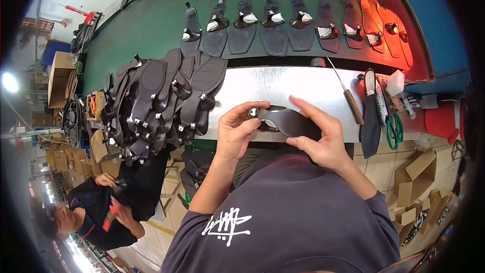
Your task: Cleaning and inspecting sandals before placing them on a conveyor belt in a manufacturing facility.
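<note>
A dark sandal sole (299, 123) is held level between my two hands, above the front edge of a shiny metal work surface (293, 83). My left hand (233, 134) pinches its narrow end, where a small whitish piece and a glossy dark part show. Around the wider end, my right hand (326, 139) has its thumb on the near side and its fingers on the far side. Left of my hands lies a big heap of dark soles (151, 101), many with glossy parts and small white tips.
Several sandals (273, 33) with white paper lie in a row on a green surface (141, 25), red-lit at right. Right of my hands are a wooden-handled pointed tool (352, 106), a single sole (370, 126) and green-handled scissors (394, 129). A co-worker (96, 212) stands at lower left; cardboard boxes (415, 177) lie right.
</note>
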Tool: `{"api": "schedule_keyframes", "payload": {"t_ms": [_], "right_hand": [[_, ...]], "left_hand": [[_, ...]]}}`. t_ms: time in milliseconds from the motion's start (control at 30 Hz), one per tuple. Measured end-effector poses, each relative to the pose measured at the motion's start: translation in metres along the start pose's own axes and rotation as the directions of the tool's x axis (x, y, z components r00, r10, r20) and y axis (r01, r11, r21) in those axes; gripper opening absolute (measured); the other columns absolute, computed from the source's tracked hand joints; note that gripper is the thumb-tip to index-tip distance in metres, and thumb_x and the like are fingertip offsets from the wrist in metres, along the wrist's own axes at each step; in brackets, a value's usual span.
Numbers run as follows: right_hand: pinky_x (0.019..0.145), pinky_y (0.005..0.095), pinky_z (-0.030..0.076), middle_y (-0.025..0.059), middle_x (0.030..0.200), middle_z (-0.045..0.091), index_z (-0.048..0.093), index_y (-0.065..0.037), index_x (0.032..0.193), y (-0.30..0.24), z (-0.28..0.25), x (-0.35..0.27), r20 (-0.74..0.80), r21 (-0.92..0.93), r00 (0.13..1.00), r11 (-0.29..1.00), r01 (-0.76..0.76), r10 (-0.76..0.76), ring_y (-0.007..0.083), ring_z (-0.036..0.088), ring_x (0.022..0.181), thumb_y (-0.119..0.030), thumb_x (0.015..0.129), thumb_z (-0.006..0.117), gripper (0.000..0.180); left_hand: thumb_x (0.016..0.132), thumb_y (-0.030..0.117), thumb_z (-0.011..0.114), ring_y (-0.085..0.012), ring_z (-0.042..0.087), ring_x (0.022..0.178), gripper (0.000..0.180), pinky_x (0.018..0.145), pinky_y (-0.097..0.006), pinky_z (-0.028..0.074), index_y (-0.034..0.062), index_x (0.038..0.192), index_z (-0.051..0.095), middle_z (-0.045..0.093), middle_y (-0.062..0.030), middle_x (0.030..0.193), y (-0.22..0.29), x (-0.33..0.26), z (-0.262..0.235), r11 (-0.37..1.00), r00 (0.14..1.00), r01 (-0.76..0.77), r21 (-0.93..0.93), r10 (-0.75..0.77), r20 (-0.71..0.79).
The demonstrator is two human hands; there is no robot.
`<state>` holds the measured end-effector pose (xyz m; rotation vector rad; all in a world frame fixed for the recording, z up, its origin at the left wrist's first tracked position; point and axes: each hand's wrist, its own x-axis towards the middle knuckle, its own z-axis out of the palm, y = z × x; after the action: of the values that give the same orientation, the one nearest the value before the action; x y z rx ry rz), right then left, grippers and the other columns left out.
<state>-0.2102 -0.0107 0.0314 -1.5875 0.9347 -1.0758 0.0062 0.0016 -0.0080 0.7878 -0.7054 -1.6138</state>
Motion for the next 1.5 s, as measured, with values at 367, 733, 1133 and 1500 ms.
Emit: {"api": "schedule_keyframes", "payload": {"t_ms": [367, 733, 1133, 1500], "right_hand": [[0.076, 0.0301, 0.048, 0.0117, 0.094, 0.068, 0.067, 0.0, 0.11, 0.013, 0.0, -0.008, 0.009, 0.028, 0.995, 0.994, 0.101, -0.102, 0.0211, 0.063, 0.084, 0.002, 0.076, 0.07, 0.034], [0.074, 0.0284, 0.049, 0.012, 0.094, 0.067, 0.066, 0.0, 0.111, 0.013, 0.0, -0.009, 0.013, 0.042, 0.998, 0.997, 0.063, -0.064, 0.0196, 0.064, 0.081, 0.003, 0.077, 0.068, 0.034], [0.067, 0.0282, 0.048, 0.0107, 0.085, 0.063, 0.066, 0.0, 0.112, 0.004, -0.004, -0.007, 0.079, -0.111, 0.995, 0.991, 0.077, -0.069, 0.0192, 0.061, 0.074, 0.003, 0.074, 0.067, 0.039], [0.058, 0.0329, 0.046, 0.0112, 0.079, 0.062, 0.067, -0.002, 0.109, -0.001, -0.01, -0.004, 0.094, -0.244, 0.985, 0.956, 0.163, -0.144, 0.0236, 0.059, 0.067, 0.001, 0.071, 0.071, 0.038]], "left_hand": [[0.078, -0.005, 0.067, -0.025, 0.061, 0.109, 0.036, 0.096, -0.037, 0.049, -0.002, 0.113, 0.063, 0.062, -0.0226, 0.118, -0.005, -0.001, -0.001, 0.999, 0.998, -0.021, -0.042, 0.023, 0.064], [0.077, -0.006, 0.067, -0.0258, 0.063, 0.106, 0.034, 0.094, -0.038, 0.05, -0.0005, 0.111, 0.065, 0.063, -0.023, 0.117, -0.005, -0.001, 0.0, 0.999, 0.997, -0.035, -0.017, 0.036, 0.062], [0.073, -0.011, 0.069, -0.0298, 0.061, 0.11, 0.038, 0.087, -0.034, 0.054, -0.0044, 0.11, 0.066, 0.06, -0.0283, 0.119, -0.005, -0.003, -0.003, 0.954, 0.974, -0.205, 0.221, 0.176, 0.143], [0.069, -0.014, 0.066, -0.0277, 0.065, 0.103, 0.039, 0.083, -0.03, 0.053, -0.0054, 0.107, 0.068, 0.061, -0.0297, 0.118, -0.002, 0.0, -0.008, 0.873, 0.961, -0.243, 0.423, 0.158, 0.228]]}}
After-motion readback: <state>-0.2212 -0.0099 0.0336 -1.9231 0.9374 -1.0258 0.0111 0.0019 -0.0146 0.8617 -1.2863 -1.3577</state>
